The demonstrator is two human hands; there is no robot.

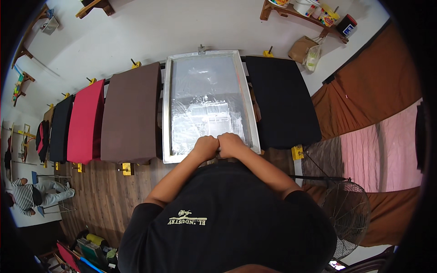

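A screen-printing frame [166, 104] with a pale metal rim lies before me. Its mesh [205, 82] looks shiny, with whitish patches toward the near half. At the frame's near end, my left hand [207, 148] and my right hand [231, 144] are closed side by side, knuckles up and nearly touching. Whatever they grip is hidden beneath the fingers. A dark brown cloth-covered board [131, 111] stands left of the frame, and a black one [283, 102] stands right of it.
Farther left are a red board [85, 120] and a black one [61, 129]. Yellow clamps [128, 169] line the row. A large fan [348, 218] stands at my right, near hanging brown cloth [378, 82]. A shelf [309, 18] holds tubs. Another person [38, 193] is at far left.
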